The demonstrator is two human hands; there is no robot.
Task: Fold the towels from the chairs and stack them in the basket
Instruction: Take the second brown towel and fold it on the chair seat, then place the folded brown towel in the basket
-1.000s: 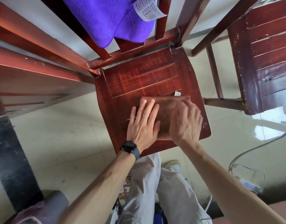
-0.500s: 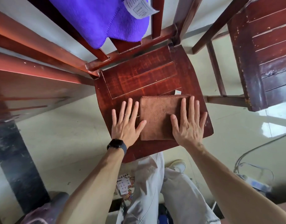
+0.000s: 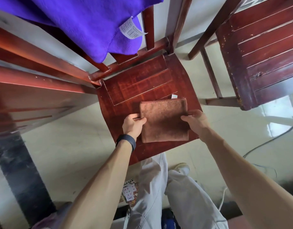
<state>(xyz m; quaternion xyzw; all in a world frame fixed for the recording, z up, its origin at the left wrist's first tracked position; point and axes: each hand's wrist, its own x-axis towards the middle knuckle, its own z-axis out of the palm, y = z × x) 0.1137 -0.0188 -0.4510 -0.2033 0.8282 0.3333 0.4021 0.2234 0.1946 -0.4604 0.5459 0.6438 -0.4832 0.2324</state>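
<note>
Item 1. Brown towel (image 3: 164,119): folded into a near-square pad, sitting over the near right part of the chair seat (image 3: 135,85). Its stitched edge is facing the chair back, and a small white tag (image 3: 174,96) is peeking out just beyond that edge. Whether the pad is resting flat on the wood or is slightly raised, I cannot tell.

Item 2. Left grip (image 3: 134,123): pinching the left edge of the brown towel about halfway along, thumb lying on top, fingers curling in at the edge. A dark wristband (image 3: 126,141) is wrapping the wrist.

Item 3. Right grip (image 3: 194,120): pinching the right edge of the same towel, thumb pressing on the upper face, fingers tucking under and mostly hiding from view.

Item 4. Purple towel (image 3: 86,22): hanging unfolded over the back of the same chair, well apart from the brown one, with a printed white label (image 3: 131,30) dangling at its lower right.

Item 5. Second chair (image 3: 261,52): darker wood, standing to the right, apart from the first.

Item 6. Floor (image 3: 73,142): pale and glossy, carrying scattered playing cards (image 3: 129,190) near the person's light trousers (image 3: 159,187), a pale shoe (image 3: 182,166), and a cable (image 3: 266,141) trailing at the right.
</note>
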